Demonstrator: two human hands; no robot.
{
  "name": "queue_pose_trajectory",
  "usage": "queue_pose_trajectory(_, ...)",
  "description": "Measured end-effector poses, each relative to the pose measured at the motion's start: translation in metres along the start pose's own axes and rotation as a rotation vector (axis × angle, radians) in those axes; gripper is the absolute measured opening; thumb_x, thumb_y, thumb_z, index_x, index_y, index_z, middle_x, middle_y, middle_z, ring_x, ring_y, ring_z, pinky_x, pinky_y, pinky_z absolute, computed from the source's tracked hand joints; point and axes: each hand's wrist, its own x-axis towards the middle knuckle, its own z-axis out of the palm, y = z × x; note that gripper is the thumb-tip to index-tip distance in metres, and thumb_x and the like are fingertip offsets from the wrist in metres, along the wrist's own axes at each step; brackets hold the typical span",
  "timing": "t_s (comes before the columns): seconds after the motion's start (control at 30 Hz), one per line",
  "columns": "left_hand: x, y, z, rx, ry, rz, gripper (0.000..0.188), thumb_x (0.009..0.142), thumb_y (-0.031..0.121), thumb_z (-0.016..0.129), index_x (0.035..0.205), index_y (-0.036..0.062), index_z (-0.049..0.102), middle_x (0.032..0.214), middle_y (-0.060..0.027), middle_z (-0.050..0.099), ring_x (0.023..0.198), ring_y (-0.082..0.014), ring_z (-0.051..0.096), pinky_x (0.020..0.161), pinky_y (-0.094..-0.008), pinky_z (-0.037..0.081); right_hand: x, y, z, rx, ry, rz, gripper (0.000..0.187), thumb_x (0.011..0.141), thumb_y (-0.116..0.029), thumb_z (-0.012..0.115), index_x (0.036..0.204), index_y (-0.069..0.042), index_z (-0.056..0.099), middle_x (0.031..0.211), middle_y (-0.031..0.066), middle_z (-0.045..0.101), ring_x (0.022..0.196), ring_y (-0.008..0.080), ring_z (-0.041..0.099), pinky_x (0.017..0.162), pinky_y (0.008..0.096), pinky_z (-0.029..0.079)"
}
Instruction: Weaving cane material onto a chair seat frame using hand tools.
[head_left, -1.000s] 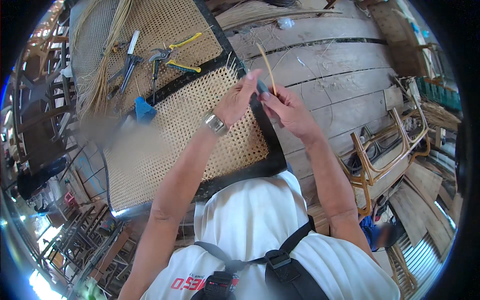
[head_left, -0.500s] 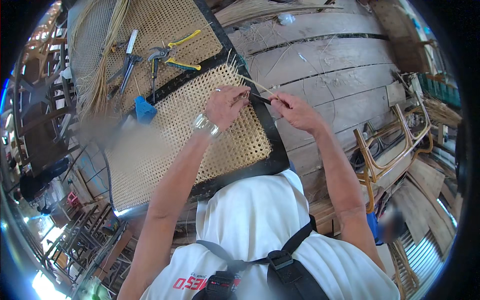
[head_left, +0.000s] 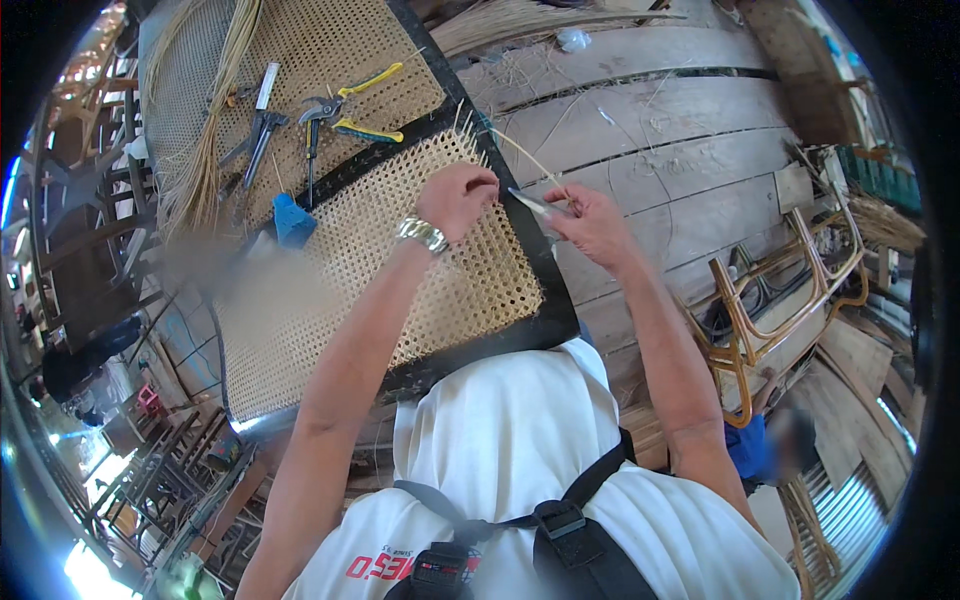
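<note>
A woven cane panel (head_left: 440, 290) in a black frame (head_left: 545, 270) lies in front of me. My left hand (head_left: 455, 203), with a metal watch at the wrist, has its fingers curled together at the panel's right edge; what they pinch, if anything, is hidden. Just right of the frame, my right hand (head_left: 597, 228) is closed around a knife (head_left: 527, 201), its blade pointing left toward the left fingers. A thin pale cane strand (head_left: 528, 153) runs from the panel's far right corner to the right fingers. Short strand ends (head_left: 464, 118) stick up at that corner.
Yellow-handled pruning shears (head_left: 345, 105), a hammer-like tool (head_left: 262, 125), a blue piece (head_left: 291, 220) and a cane strand bundle (head_left: 215, 125) lie on the panels. Bent wooden chair frames (head_left: 790, 320) stand at right on the plank floor (head_left: 640, 160). A person in blue (head_left: 750, 450) is at lower right.
The right hand has drawn slightly right and nearer, turning the knife so its blade shows. My left hand has tilted, its fingertips now apart from the blade. The strand bows more.
</note>
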Motion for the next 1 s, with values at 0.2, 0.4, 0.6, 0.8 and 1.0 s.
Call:
queue_pose_trajectory(0.2,-0.015,-0.01,-0.005,-0.061,0.056,0.224,0.018,0.085,0.012,0.072,0.102,0.0048,0.072,0.099,-0.0088,0.072,0.087,-0.0207,0.069,0.076,-0.0308,0.054,0.014,-0.007,0.009,-0.325,-0.017,-0.117,0.031,0.079,-0.022,0.069,0.102,0.0,0.07,0.09,0.0165,0.071,0.078,0.0287,0.068,0.074,0.0363,0.052)
queue_pose_trajectory(0.4,-0.013,-0.013,-0.002,0.169,0.111,0.466,0.017,0.084,0.014,0.072,0.099,0.0064,0.073,0.1,-0.0122,0.071,0.093,-0.0303,0.066,0.084,-0.0379,0.052,0.007,-0.017,0.014,-0.395,-0.039,-0.207,0.03,0.084,-0.018,0.066,0.108,-0.001,0.068,0.086,0.0125,0.069,0.075,0.0213,0.064,0.07,0.0329,0.049)
queue_pose_trajectory(0.6,-0.01,-0.014,-0.008,0.174,0.004,0.373,0.013,0.085,0.012,0.07,0.096,0.0073,0.073,0.099,-0.0101,0.071,0.095,-0.0293,0.065,0.085,-0.038,0.051,-0.006,-0.011,0.014,-0.428,-0.042,-0.336,0.025,0.088,-0.013,0.062,0.11,-0.003,0.066,0.083,0.0149,0.066,0.075,0.0237,0.065,0.07,0.0345,0.05)
queue_pose_trajectory(0.8,-0.016,-0.015,-0.003,0.165,0.111,0.514,0.014,0.086,0.012,0.068,0.098,0.0088,0.073,0.098,-0.0072,0.071,0.095,-0.0278,0.065,0.087,-0.0378,0.05,-0.003,-0.018,0.005,-0.55,-0.009,-0.492,0.025,0.087,-0.013,0.063,0.111,-0.003,0.066,0.085,0.0159,0.067,0.074,0.0216,0.063,0.069,0.0337,0.049)
queue_pose_trajectory(1.0,-0.014,-0.018,0.0,0.212,0.116,0.519,0.012,0.086,0.013,0.068,0.095,0.0078,0.073,0.101,-0.0065,0.071,0.096,-0.0263,0.066,0.088,-0.0371,0.05,0.005,0.008,-0.046,-0.34,0.16,-0.288,0.025,0.089,-0.012,0.066,0.113,-0.005,0.066,0.086,0.005,0.068,0.076,0.0112,0.059,0.068,0.0286,0.047)
